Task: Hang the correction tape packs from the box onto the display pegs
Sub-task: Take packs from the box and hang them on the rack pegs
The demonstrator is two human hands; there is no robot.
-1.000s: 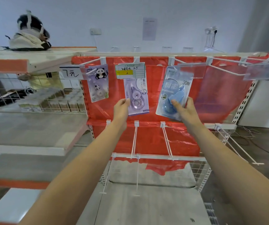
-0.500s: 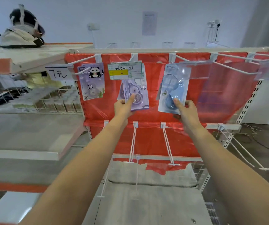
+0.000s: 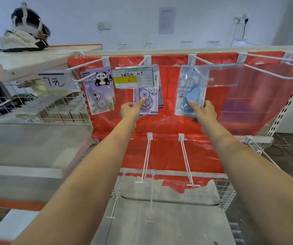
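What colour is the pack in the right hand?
Light blue pack, right hand; head view.

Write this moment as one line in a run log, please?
left hand: pinches purple pack under middle peg | right hand: pinches blue pack under next peg | panda pack: hanging
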